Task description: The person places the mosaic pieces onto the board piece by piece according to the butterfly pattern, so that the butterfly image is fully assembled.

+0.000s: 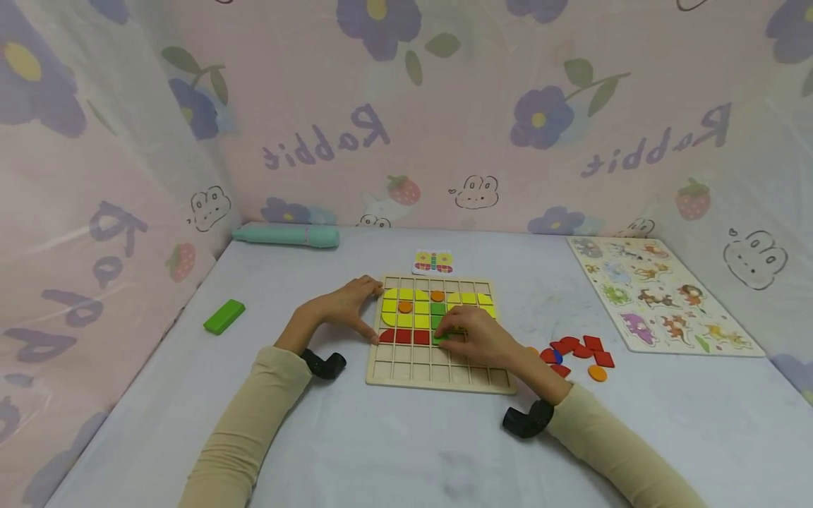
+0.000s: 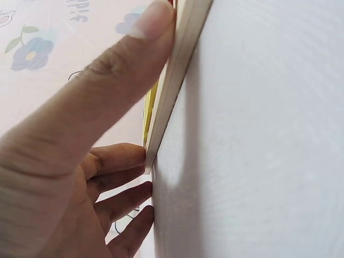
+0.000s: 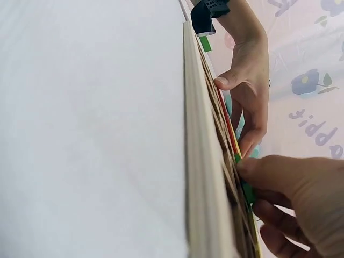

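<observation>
A wooden grid board (image 1: 416, 372) lies on the table, partly filled with yellow tiles (image 1: 398, 321), red tiles (image 1: 403, 336), orange discs (image 1: 405, 307) and green squares (image 1: 437, 309). My left hand (image 1: 346, 308) rests against the board's left edge, its thumb (image 2: 115, 70) and fingertips touching the rim, fingers fairly straight and spread. Thumb and fingers of my right hand (image 1: 476, 335) pinch a small green square tile (image 1: 440, 340) at the board's middle column, just below the other green squares. The right hand hides part of the yellow tiles on the right side.
Behind the board lies a small pattern card (image 1: 433, 262). Loose red pieces (image 1: 593, 343) and an orange disc (image 1: 597, 372) lie to the right, near an animal puzzle board (image 1: 667, 296). A green block (image 1: 224, 317) and a teal cylinder (image 1: 286, 236) lie on the left.
</observation>
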`<state>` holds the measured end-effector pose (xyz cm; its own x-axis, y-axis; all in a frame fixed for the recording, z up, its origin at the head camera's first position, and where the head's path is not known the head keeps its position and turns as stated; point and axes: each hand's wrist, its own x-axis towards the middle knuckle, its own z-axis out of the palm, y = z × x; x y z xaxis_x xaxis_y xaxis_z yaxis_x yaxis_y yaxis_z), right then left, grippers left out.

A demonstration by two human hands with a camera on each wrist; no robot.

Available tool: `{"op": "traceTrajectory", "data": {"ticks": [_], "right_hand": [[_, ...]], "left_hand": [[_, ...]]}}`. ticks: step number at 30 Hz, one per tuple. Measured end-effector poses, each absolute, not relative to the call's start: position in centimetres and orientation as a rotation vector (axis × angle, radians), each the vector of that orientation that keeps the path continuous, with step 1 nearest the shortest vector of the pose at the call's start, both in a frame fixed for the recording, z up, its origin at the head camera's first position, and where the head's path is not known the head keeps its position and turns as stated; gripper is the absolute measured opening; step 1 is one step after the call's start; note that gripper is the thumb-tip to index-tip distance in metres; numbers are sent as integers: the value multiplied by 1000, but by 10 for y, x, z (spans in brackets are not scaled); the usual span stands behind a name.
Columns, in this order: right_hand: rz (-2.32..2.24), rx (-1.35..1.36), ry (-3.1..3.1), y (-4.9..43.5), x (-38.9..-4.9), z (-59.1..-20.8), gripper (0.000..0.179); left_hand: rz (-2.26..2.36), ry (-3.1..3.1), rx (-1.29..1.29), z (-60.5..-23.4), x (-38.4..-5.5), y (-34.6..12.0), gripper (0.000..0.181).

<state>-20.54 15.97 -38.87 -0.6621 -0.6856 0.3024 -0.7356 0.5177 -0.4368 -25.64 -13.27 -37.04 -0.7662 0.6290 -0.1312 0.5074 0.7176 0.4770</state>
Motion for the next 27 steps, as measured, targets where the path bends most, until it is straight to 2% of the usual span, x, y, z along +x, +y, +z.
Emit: {"op": "traceTrajectory", "data": {"ticks": [9, 16, 27], "right_hand": [[829, 1335, -2598, 165, -206, -389, 8], [860, 1291, -2655, 178, -204, -383, 17], [902, 1153, -2603, 248, -195, -369, 26]], "left_hand": [[601, 2643, 914, -372, -256, -132, 91], [607, 2641, 913, -371, -257, -131, 92], [581, 2654, 885, -372, -257, -132, 93]]}}
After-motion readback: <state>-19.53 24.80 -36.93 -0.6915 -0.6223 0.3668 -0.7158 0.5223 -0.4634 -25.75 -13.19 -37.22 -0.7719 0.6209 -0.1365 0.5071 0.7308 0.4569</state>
